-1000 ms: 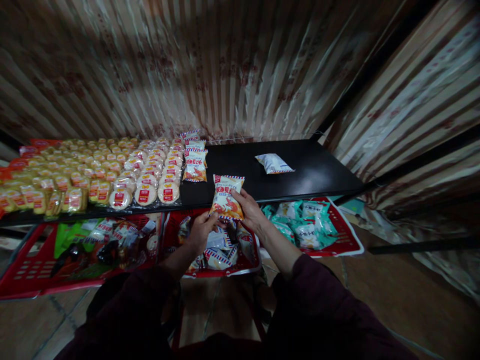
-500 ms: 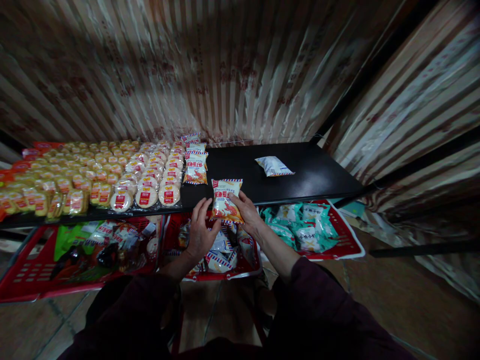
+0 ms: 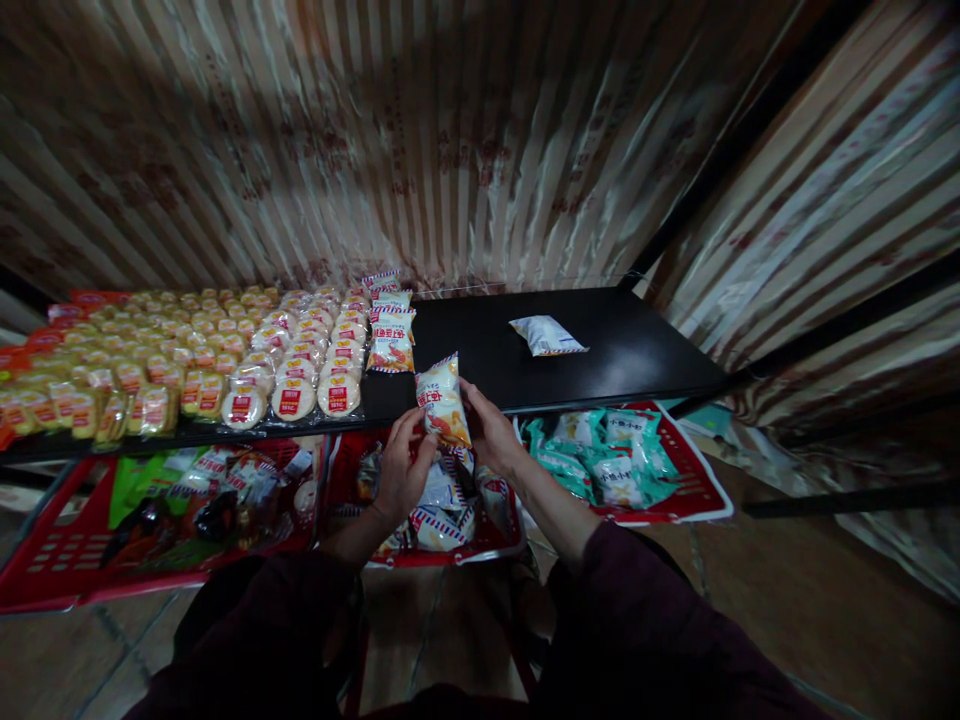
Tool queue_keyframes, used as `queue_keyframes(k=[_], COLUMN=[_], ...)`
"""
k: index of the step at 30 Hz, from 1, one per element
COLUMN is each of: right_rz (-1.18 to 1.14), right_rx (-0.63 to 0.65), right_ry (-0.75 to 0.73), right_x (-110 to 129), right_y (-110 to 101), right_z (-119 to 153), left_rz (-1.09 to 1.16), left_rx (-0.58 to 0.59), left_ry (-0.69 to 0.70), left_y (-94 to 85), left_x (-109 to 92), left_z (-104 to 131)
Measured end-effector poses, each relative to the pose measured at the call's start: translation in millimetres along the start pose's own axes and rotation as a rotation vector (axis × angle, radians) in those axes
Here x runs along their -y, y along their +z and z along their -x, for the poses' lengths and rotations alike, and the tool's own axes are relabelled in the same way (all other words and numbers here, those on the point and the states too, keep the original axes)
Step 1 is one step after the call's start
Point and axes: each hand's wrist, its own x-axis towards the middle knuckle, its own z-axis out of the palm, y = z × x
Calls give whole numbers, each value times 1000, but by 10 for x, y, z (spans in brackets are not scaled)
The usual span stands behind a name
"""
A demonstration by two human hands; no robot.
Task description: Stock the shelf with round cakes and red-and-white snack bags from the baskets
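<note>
A white and orange snack bag point(image 3: 444, 400) is between my hands, tilted, above the front edge of the black shelf point(image 3: 480, 340). My left hand point(image 3: 403, 465) grips its lower left side with thumb and fingers. My right hand point(image 3: 491, 435) is at the bag's right side, its fingers touching or just behind the edge. A column of matching bags point(image 3: 391, 340) lies at the shelf's middle left, beside rows of round white packaged crackers point(image 3: 292, 390). A single pale bag point(image 3: 547, 335) lies apart on the right part of the shelf.
Yellow packaged cakes point(image 3: 150, 370) fill the shelf's left. Below the front edge are red baskets: one with green and dark packs point(image 3: 202, 495), a middle one with striped bags point(image 3: 442, 520), a right one with teal bags point(image 3: 619, 465). A black post point(image 3: 705, 170) rises at right.
The snack bag has turned and tilted, now standing narrower to the camera. My left hand has taken hold of its lower left side, and my right hand's grip has loosened from the bag's front.
</note>
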Motion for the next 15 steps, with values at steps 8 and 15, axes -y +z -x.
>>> queue_keyframes(k=[8, 15], right_rz=[109, 284], right_rx=[-19, 2], right_ry=[-134, -217], right_x=[-1, -54], right_y=[5, -17], right_z=[42, 45], left_rz=[371, 488], left_rx=[1, -7], left_ry=[-268, -382], left_y=[-57, -69], left_x=[-113, -54], left_z=[-92, -121])
